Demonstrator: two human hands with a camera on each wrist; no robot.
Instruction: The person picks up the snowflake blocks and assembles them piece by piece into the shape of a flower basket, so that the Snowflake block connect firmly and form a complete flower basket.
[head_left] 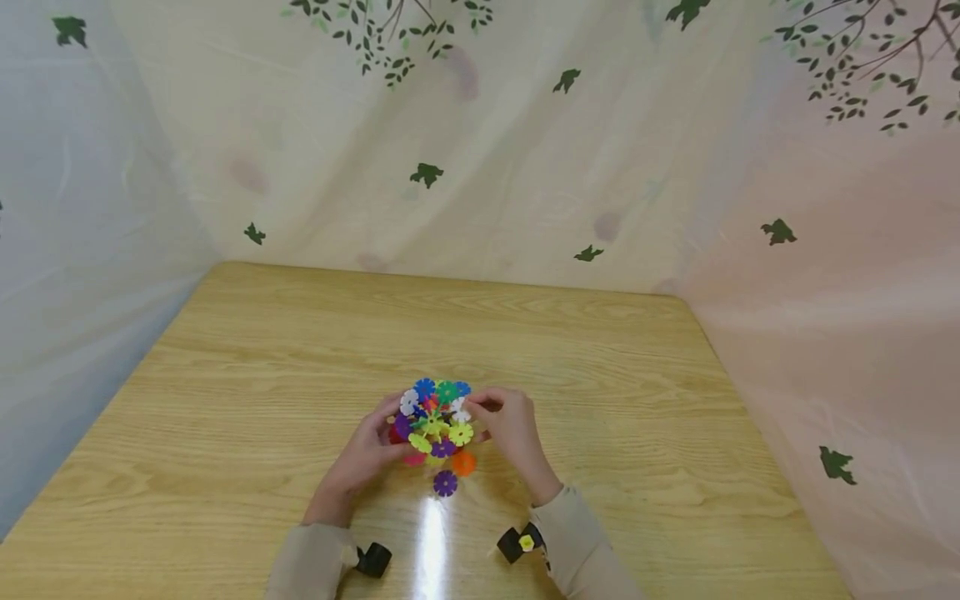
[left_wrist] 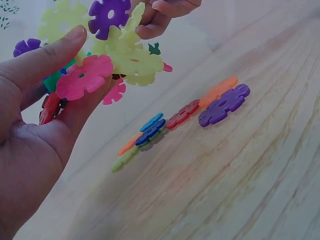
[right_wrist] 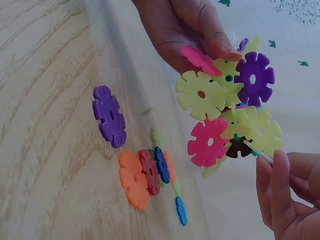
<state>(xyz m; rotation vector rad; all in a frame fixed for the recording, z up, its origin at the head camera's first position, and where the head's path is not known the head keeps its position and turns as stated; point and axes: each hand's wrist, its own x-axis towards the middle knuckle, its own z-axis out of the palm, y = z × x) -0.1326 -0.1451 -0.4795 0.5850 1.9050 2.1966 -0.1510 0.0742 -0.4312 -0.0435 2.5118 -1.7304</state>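
Note:
A ball-like cluster of interlocking flower-shaped plastic discs [head_left: 433, 423], in yellow, purple, pink, blue, green and other colours, is held up over the table. My left hand [head_left: 367, 454] grips it from the left side; in the left wrist view the thumb [left_wrist: 62, 47] lies along the discs beside a pink disc [left_wrist: 85, 77]. On the cluster's other side, my right hand [head_left: 513, 429] pinches a white disc [right_wrist: 260, 151] between thumb and fingertips. Seen edge-on in the right wrist view, that white disc meets the cluster near a dark brown disc [right_wrist: 239, 148].
Several loose discs lie on the wooden table [head_left: 637, 400] below the cluster, among them a purple disc [right_wrist: 110, 116], an orange disc [right_wrist: 133, 180], a red disc [right_wrist: 149, 172] and a dark blue disc [right_wrist: 161, 165]. A leaf-printed curtain [head_left: 495, 167] surrounds the table's back and sides.

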